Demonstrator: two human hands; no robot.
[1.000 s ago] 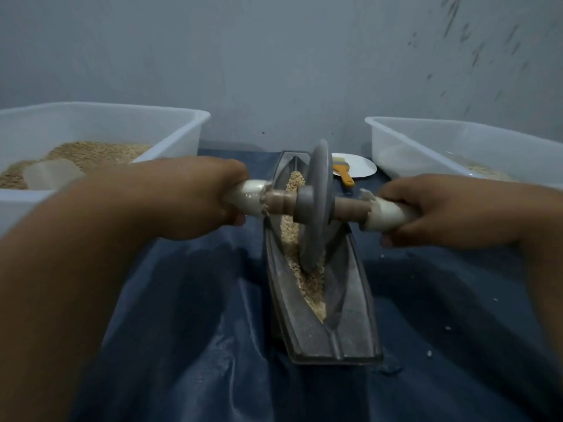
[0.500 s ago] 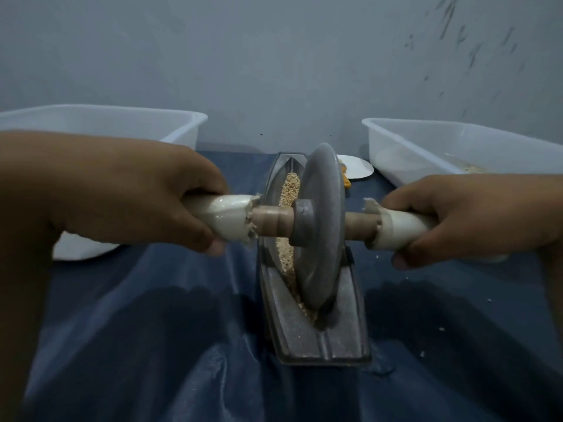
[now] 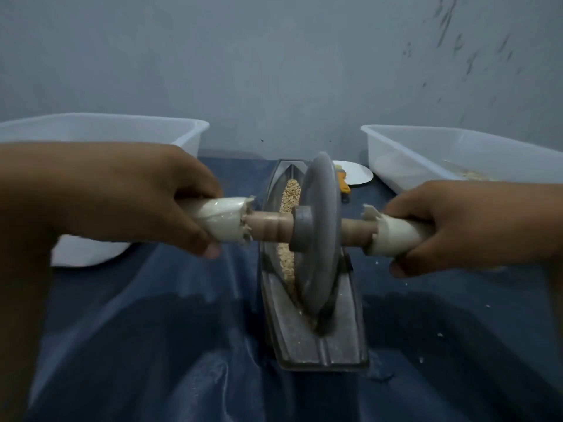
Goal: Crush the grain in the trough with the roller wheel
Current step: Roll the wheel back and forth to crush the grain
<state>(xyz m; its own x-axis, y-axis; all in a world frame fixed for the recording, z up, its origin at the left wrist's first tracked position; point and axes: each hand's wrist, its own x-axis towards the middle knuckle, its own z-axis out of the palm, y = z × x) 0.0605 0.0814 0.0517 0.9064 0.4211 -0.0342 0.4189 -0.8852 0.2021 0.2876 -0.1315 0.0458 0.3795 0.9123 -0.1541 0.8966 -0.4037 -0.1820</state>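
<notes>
— While your left hand [image 3: 128, 199] curls around the white wrapped handle [image 3: 224, 222] on its side of the axle, what does your right hand hold?

— Item one: your right hand [image 3: 466, 226], grip closed around the matching white handle [image 3: 399, 237] on the far side. Both of your grips are full; neither is slack.

— And the wheel itself?

— Item two: grey roller wheel [image 3: 318, 236], standing upright on edge in the groove of the metal trough [image 3: 304, 345], its rim touching the groove towards the end nearest you. A tan axle [image 3: 268, 228] runs through its hub between your hands.

— Where do you find the grain?

— Item three: pale grain [image 3: 291, 194], lying along the groove behind and to the left of the wheel, heaped towards the far end. The near end of the trough shows mostly bare metal.

— Surroundings?

— Item four: dark blue sheet [image 3: 152, 330] under the trough, with a few pale flecks on it. Item five: white plastic tub [image 3: 170, 129] to your left. Item six: second white tub [image 3: 426, 153] to your right, some grain in its bottom. Item seven: small white dish [image 3: 358, 175] behind the wheel, an orange-handled tool [image 3: 343, 185] beside it, partly hidden.
</notes>
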